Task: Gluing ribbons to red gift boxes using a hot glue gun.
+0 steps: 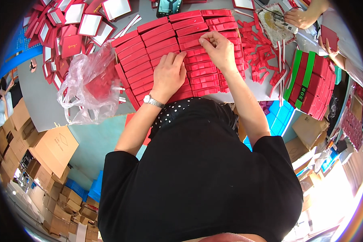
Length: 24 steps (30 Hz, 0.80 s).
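Rows of narrow red boxes (157, 42) stand packed side by side on the table in front of me, several with red ribbon bows on them. My left hand (169, 76), with a silver watch at the wrist, lies on the middle rows with its fingers stretched forward over the boxes. Farther to the right, my right hand (220, 50) is over the bowed rows, thumb and forefinger pinched together. Whatever is between those fingertips is too small to make out.
Open red boxes with white insides (90, 25) pile up at the far left, beside a clear plastic bag (86, 86). Loose red ribbon pieces (262, 52) lie right of the rows. Green-strapped stacked red boxes (310, 82) stand farther right, near another person's hands (300, 18).
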Motion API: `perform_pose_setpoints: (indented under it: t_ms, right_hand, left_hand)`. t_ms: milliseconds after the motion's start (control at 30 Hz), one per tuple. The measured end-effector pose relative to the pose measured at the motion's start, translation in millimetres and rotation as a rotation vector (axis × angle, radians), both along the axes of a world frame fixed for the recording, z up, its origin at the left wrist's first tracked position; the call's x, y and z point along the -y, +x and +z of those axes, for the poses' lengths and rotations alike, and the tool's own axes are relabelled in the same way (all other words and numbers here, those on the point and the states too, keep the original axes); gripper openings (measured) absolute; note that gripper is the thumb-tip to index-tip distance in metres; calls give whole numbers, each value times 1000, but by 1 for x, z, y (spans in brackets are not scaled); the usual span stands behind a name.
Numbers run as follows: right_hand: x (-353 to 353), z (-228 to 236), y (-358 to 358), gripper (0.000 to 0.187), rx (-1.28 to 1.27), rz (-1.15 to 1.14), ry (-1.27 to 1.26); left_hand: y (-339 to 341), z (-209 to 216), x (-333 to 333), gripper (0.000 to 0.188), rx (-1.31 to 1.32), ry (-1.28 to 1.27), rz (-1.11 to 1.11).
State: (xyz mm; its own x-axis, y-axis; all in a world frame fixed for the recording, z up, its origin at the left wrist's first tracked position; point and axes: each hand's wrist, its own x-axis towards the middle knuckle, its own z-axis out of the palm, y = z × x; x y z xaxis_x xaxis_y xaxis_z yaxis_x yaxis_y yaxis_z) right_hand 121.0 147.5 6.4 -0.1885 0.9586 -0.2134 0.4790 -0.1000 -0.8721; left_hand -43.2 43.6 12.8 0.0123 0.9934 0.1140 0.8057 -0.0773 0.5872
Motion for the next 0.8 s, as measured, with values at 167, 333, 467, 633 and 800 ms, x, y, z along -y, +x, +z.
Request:
perform_pose_setpoints:
  t_ms: [167,333,467,633,800]
  right_hand:
    - [4,2,-4,13,64,6,80]
    - [5,2,-5,15,95,19,58]
    - [6,-1,-4,14,104,19,57]
    - [6,-2,1,14,243,21,290]
    - [7,-8,2,14,232,12,306]
  left_hand:
    - [-1,-5,-3,43,-63,30,-30]
    - [0,-2,-4,54,-135,19,-60]
    - [-1,-1,-7,55,-188,-14,-89]
    - [0,4,-9,54,-204,-86,-110]
    - [0,4,-12,54,-214,-9,-156]
